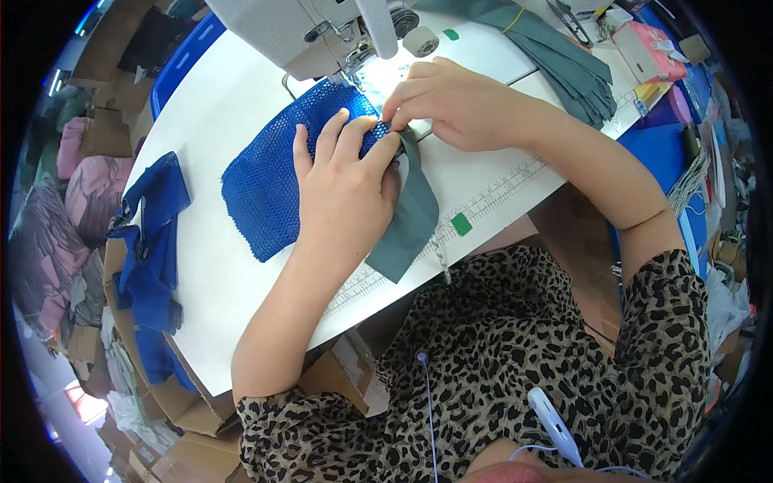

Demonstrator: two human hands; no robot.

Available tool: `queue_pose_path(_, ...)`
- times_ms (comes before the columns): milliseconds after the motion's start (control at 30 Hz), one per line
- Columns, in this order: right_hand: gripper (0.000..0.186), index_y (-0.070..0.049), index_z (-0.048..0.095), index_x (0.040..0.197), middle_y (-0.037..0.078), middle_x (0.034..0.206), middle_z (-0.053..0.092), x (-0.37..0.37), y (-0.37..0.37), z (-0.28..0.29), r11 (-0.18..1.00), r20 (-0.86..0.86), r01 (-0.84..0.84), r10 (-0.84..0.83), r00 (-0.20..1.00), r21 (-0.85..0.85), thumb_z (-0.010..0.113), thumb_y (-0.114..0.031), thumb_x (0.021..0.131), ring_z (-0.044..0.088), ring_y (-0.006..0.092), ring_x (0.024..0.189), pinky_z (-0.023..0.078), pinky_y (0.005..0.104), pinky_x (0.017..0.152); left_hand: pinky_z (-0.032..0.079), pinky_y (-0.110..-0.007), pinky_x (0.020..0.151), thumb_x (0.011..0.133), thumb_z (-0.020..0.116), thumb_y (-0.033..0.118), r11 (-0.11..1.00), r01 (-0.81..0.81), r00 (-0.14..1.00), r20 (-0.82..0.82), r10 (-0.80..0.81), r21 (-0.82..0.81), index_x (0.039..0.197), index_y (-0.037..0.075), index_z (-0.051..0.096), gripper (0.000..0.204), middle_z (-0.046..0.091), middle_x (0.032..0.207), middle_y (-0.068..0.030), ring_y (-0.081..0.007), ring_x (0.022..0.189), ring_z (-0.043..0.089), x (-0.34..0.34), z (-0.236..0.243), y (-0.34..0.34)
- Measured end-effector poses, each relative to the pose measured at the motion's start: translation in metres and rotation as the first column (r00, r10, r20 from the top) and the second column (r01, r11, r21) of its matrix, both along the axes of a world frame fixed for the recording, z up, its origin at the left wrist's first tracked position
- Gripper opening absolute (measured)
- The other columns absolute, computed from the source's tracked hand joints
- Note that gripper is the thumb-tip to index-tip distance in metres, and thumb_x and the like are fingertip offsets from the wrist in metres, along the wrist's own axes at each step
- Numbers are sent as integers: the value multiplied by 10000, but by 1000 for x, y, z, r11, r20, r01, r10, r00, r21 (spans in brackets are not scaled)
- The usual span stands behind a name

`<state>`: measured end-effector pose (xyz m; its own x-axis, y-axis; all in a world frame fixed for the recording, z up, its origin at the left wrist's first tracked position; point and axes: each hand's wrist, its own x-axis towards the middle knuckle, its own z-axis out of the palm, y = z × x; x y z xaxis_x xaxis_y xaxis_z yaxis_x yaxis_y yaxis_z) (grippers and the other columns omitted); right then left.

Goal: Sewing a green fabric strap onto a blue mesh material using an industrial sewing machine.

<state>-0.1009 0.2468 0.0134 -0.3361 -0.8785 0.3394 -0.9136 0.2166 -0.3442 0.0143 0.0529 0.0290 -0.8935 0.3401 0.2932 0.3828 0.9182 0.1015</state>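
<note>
A piece of blue mesh fabric point(266, 173) lies on the white sewing table, its far end under the presser foot of the sewing machine point(294, 32). Along its right side runs a grey-green fabric strip point(411, 221), which hangs toward the table's near edge. My left hand point(346, 189) rests on the mesh with fingers spread, its thumb side by the strip. Closer to the needle, my right hand point(459, 105) pinches the edge where strip and mesh meet. My fingers partly hide that join.
A bundle of grey-green strips point(564, 72) lies at the far right, near scissors point(570, 22) and a pink box point(648, 52). Blue fabric pieces point(157, 241) hang over the left table edge above a cardboard box point(197, 410). A printed ruler point(507, 189) runs along the near edge.
</note>
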Motion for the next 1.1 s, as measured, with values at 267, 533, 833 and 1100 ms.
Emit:
queue_pose_path(267, 335, -126, 711, 1000, -27, 1138, 654, -8, -1, -7, 997, -29, 74, -75, 997, -27, 532, 59, 787, 548, 187, 1078, 399, 367, 924, 297, -610, 1111, 829, 677, 130, 999, 1, 1000, 27, -1, 32, 1114, 161, 676, 287, 599, 1211, -88, -285, 1275, 517, -20, -1, -7)
queue_pose_path(533, 364, -141, 716, 1057, -2, 1109, 631, -17, -12, -20, 981, -88, 140, -152, 984, -135, 535, 43, 801, 531, 207, 1118, 399, 386, 920, 289, -622, 1114, 861, 622, 136, 999, -31, 997, -64, 31, -11, 1111, 157, 675, 257, 622, 1193, -89, -283, 1277, 518, -38, -11, -17)
queue_pose_path(833, 301, -114, 709, 1080, 35, 1101, 646, -17, -11, -11, 982, 24, 179, -178, 984, -58, 578, -31, 822, 543, 243, 1132, 415, 390, 980, 383, -505, 1049, 789, 721, 142, 974, -51, 993, -90, 73, 221, 1174, 95, 629, 398, 609, 1221, -101, -289, 1190, 553, -27, 4, -21)
queue_pose_path(1100, 399, -71, 667, 1171, 109, 1144, 636, -17, -13, -10, 994, 121, 54, -43, 992, -92, 723, -323, 868, 574, 292, 1117, 437, 406, 976, 464, -389, 858, 800, 811, 272, 883, -429, 888, 266, 375, 192, 1064, 11, 636, 411, 655, 1004, -96, -269, 982, 617, -32, 9, -42)
